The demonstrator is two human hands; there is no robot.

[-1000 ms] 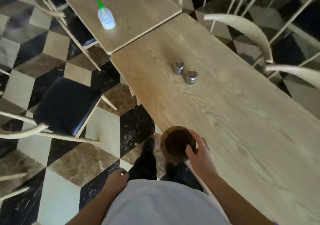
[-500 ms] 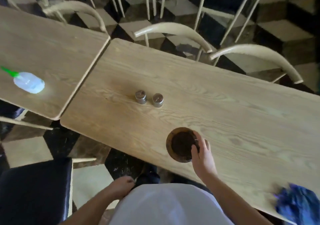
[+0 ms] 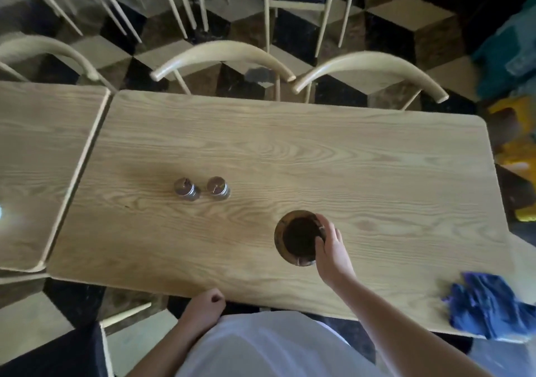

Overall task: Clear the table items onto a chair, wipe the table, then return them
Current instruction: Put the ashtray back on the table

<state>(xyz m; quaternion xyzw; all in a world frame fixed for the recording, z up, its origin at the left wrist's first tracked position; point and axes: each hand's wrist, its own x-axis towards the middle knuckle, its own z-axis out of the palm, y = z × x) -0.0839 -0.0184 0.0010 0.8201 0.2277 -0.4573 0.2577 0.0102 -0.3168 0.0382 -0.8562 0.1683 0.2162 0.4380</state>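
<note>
The wooden cup stands on the table, gripped at its rim by the right hand, thumb inside and fingers curled outside, likely for setting it down. Beyond the hand's far left stand two small shakers; near its right lies a blue cloth. The left hand rests loosely fisted at the near edge, empty.

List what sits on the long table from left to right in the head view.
Left shaker → right shaker → wooden bowl, gripped by the right hand → blue cloth at the near right edge.
</note>
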